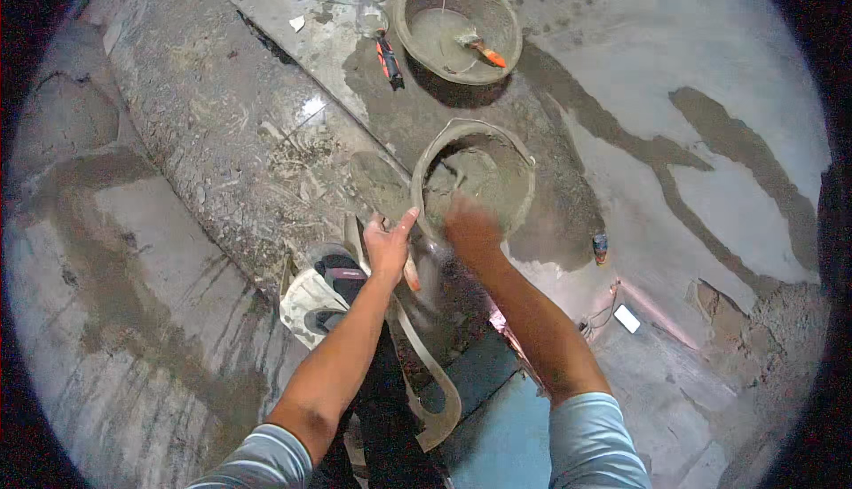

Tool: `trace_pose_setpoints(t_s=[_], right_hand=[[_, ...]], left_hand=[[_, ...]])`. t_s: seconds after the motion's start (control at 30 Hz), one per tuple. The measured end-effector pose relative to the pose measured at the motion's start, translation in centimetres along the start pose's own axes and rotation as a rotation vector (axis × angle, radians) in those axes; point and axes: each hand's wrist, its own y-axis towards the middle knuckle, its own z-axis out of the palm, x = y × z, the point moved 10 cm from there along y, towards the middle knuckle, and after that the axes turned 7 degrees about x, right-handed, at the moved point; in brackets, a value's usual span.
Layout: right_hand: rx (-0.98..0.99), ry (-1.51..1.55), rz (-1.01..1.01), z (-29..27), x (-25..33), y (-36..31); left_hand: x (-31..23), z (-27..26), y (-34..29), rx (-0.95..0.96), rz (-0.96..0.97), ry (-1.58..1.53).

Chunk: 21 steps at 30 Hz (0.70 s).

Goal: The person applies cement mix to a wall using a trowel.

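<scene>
My left hand (387,246) is closed beside the near-left rim of a round bucket (527,189), its thumb at the rim. An orange-tipped handle (412,276) shows just below that hand; whether I grip it is unclear. My right hand (472,226) is smeared by motion over the bucket's near side, fingers reaching inside. Wet grey mortar (484,177) lies in the bucket. A thin dark shape (458,176) sticks out of the mortar ahead of my right hand; its kind and whether I hold it cannot be made out.
Beyond stands a larger basin (410,45) with greyish liquid and an orange-handled brush (482,49). A tool with a black-and-orange handle (388,59) lies left of it. Rubble (213,134) covers the floor at left. A small dark bottle-like object (601,248) and white rectangle (627,319) lie right.
</scene>
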Motion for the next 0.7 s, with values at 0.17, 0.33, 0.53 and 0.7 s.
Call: trace_pose_setpoints(t_s=[0.17, 0.33, 0.53, 0.7], right_hand=[[0.335, 0.392, 0.118, 2.5, -6.8, -3.7], [0.294, 0.146, 0.118, 7.8, -10.2, 0.1], [0.075, 0.165, -0.167, 6.0, -4.8, -1.4], [0.073, 0.487, 0.030, 2.9, -9.0, -2.0]], left_hand=[[-0.9, -0.4, -0.9, -0.016, 0.013, 0.028], [-0.6, 3.1, -1.2, 0.053, 0.033, -0.089], [0.8, 0.2, -0.7, -0.031, -0.034, -0.057], [1.8, 0.7, -0.1, -0.012, -0.055, -0.011]])
